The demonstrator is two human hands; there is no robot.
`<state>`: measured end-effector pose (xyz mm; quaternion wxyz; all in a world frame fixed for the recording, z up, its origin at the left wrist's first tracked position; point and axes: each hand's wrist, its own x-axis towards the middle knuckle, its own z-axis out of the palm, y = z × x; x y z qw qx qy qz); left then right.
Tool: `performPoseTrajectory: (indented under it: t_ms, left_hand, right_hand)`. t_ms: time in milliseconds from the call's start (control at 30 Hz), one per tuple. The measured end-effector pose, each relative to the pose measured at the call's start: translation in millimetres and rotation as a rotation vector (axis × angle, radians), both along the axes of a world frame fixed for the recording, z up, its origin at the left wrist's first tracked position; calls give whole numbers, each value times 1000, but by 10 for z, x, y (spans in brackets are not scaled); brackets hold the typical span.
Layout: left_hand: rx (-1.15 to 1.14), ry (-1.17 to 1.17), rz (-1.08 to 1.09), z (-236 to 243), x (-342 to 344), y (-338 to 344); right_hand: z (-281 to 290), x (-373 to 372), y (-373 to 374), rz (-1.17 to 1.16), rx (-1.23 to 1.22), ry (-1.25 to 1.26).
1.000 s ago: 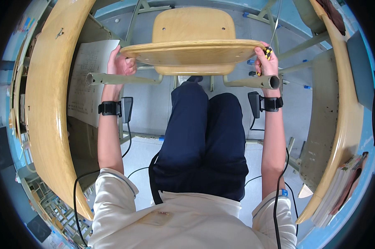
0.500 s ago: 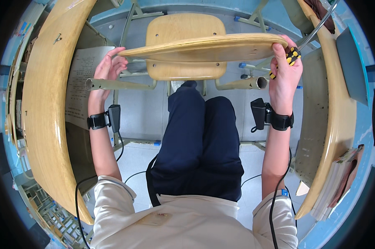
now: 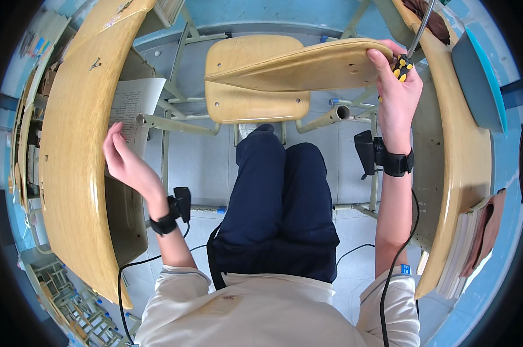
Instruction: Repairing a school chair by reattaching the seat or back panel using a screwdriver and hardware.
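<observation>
Here, right hand point(image 3: 397, 104) closed on the right end of a curved wooden panel point(image 3: 331, 69), thumb on the near face, fingers behind. Same hand also holds a screwdriver point(image 3: 402, 68), black-and-yellow handle against the palm, metal shaft pointing up and away. Panel is in the air, tilted, its left end free and overlapping the wooden chair seat point(image 3: 255, 110) in this view; cannot tell whether the two touch. Small dark holes near the panel's right end.

Left hand point(image 3: 128, 165) open, fingers loosely bent, no object seen in it; well apart from the panel, close to the inner edge of the left bench point(image 3: 73, 173). Printed paper sheet point(image 3: 137, 101) juts from under that bench, just beyond the fingertips. Small metal piece point(image 3: 95, 64) on the bench top.

Chair frame: left tube point(image 3: 183, 126) and right tube point(image 3: 325, 120), both with bare hollow ends toward the wearer, either side of the seat. Right bench point(image 3: 469, 150) opposite; teal container point(image 3: 481, 87) at its outer side, stacked books point(image 3: 458, 254) lower down.
</observation>
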<state>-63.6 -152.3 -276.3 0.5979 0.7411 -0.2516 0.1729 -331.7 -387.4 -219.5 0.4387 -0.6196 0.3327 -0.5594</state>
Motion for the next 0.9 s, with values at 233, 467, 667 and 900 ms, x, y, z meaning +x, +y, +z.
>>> performPoseTrajectory:
  t_ms: [233,467,667,900]
  left_hand:
    - [76,-648,-315,408,-826,-845]
    - [286,-501,-906,237,-870,-1431]
    - [340,-357,-971,109,-914,-1384]
    - [297,-358,-898,86,-909,-1277]
  right_hand:
    - [-29,37,122,-12,21,-19]
    - [-123,83,171,51,1,78]
    - [-170,22,257,6,-22,236]
    - [-236,-65,440,-33,63,164]
